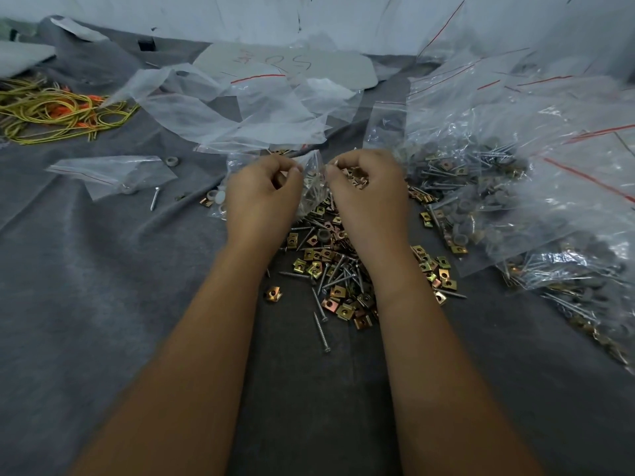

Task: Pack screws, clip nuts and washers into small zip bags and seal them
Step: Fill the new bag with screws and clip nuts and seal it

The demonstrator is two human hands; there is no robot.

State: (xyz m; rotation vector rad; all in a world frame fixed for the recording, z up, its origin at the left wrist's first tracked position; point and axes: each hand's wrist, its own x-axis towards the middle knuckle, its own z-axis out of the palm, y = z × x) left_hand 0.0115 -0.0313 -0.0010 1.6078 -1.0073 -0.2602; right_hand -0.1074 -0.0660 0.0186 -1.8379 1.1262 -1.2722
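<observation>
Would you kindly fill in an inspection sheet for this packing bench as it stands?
Surface: grey cloth, creased.
Job's things: loose pile of screws and clip nuts; small bag between the hands; filled bags right.
Clutter: empty bags; stray screw.
Grippers: left hand and right hand pinch the small bag; right also holds clip nuts.
Cables: yellow and orange cords, far left.
Surroundings: white wall.

Bare cloth [86, 286] lies left; filled bags [515, 187] crowd right.
</observation>
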